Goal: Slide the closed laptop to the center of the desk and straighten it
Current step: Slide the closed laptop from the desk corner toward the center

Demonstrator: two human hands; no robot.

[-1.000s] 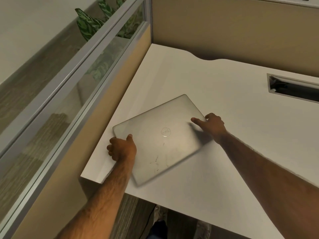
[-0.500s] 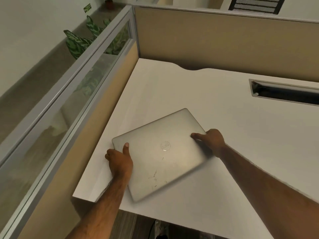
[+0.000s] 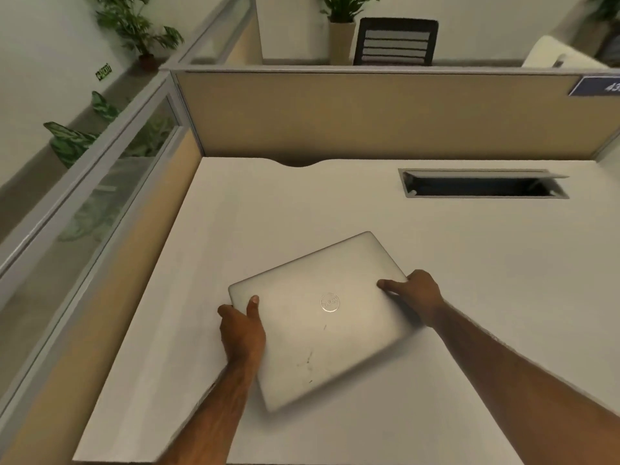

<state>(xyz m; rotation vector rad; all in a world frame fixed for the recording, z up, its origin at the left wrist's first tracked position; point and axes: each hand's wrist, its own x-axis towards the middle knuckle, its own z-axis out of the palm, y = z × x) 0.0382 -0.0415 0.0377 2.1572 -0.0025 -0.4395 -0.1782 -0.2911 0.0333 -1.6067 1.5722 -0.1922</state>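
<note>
White cubicle desk point(image 3: 469, 297) under us, beige partition panel point(image 3: 369, 119) behind. Our left hand point(image 3: 242, 330) grips left edge of closed silver laptop point(image 3: 318, 323), thumb on lid. Our right hand point(image 3: 416, 293) clamps right edge, fingers on lid. Laptop between both hands, left of desk middle, long axis skewed, far-right corner pointing toward dark cable slot point(image 3: 483, 184). We judge: slide right, rotate clockwise. Office chair point(image 3: 396, 41), potted plant point(image 3: 342, 25) beyond.

The white desk point(image 3: 469, 297) carries one closed silver laptop point(image 3: 322, 323), lying flat and skewed to the desk edges, near and left of the desk's cable slot point(image 3: 483, 187).
</note>
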